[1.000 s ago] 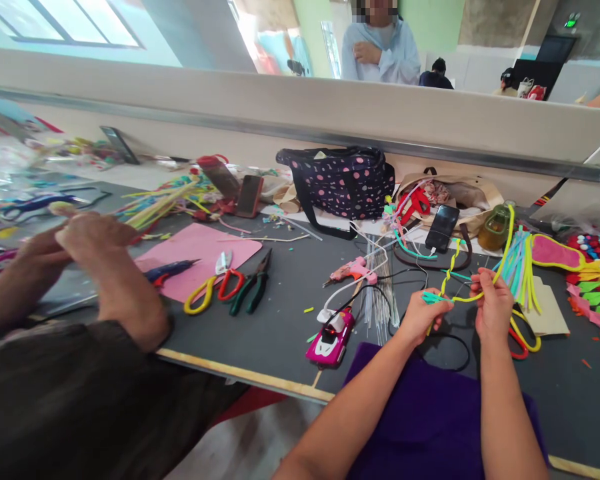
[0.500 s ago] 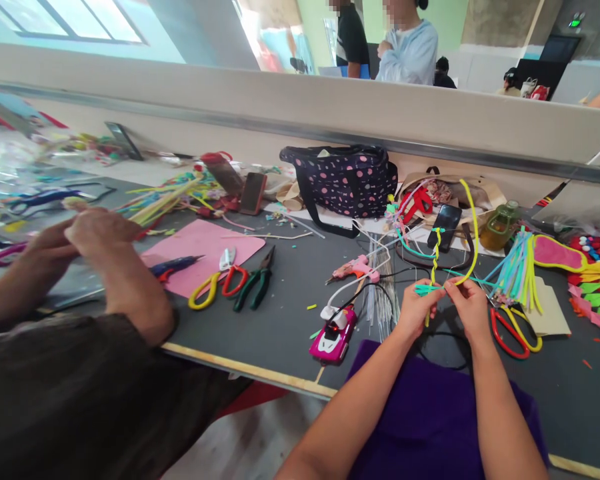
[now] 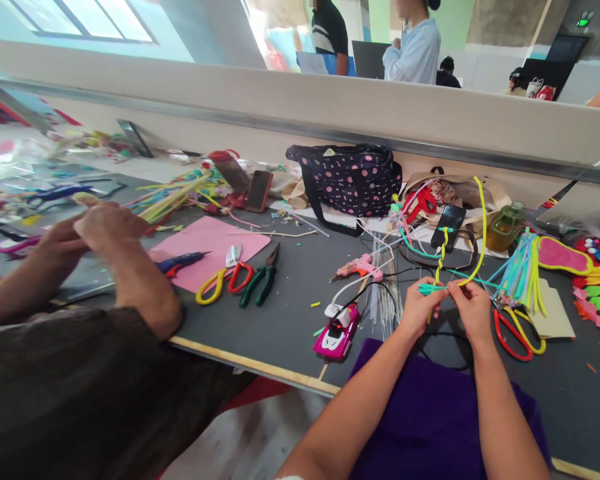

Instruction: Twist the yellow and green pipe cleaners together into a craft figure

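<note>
My left hand (image 3: 417,312) is closed around a small teal pipe-cleaner bundle (image 3: 429,289), its fingers pinched at the base of a twisted yellow-and-white stem (image 3: 443,253) standing upright. Right beside it, my right hand (image 3: 473,312) pinches the lower end of a long yellow pipe cleaner (image 3: 484,223), which arcs up and away. The fingertips of both hands nearly meet. A teal strand runs behind them toward a tassel of blue and yellow pipe cleaners (image 3: 523,277) on the right. Red-and-yellow scissors (image 3: 514,333) lie close to my right hand.
Left of my hands are a pink glue gun (image 3: 357,267), clear sticks (image 3: 383,293) and a magenta power strip (image 3: 337,337). Green pliers (image 3: 261,280) lie farther left near a co-worker's hands (image 3: 105,227). A dark patterned bag (image 3: 353,180) and a bottle (image 3: 505,227) stand behind.
The view has shifted slightly, so the tabletop appears a little farther right. My hands keep nearly the same pinch on the pipe cleaners. A person in the background has moved left.
</note>
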A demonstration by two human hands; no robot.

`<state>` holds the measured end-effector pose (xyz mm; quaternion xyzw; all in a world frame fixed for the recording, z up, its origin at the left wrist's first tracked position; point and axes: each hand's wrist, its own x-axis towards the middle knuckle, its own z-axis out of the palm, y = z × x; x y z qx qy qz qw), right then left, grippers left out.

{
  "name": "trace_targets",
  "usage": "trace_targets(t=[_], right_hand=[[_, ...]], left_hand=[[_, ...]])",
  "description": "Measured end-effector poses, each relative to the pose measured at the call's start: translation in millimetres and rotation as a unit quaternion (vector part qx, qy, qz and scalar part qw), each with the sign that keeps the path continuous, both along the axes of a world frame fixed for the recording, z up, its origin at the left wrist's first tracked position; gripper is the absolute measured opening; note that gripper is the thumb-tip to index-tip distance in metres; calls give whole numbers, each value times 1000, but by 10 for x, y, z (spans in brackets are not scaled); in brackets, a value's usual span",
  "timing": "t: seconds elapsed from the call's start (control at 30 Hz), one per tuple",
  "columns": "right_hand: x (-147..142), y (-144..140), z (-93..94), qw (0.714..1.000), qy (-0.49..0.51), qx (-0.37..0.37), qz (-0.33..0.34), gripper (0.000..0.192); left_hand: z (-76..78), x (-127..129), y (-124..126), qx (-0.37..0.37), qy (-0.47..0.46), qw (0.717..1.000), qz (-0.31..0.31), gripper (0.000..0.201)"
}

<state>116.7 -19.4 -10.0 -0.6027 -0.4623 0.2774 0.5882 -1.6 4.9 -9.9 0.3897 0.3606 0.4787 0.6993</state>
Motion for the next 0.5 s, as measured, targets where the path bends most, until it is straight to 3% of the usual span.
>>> trace_targets(t=[0.5], right_hand=[[-21,-28,42,1000,6,4,-2,30]], left_hand=[[-2,-6,-8,-8,-1,1000,-13,31]])
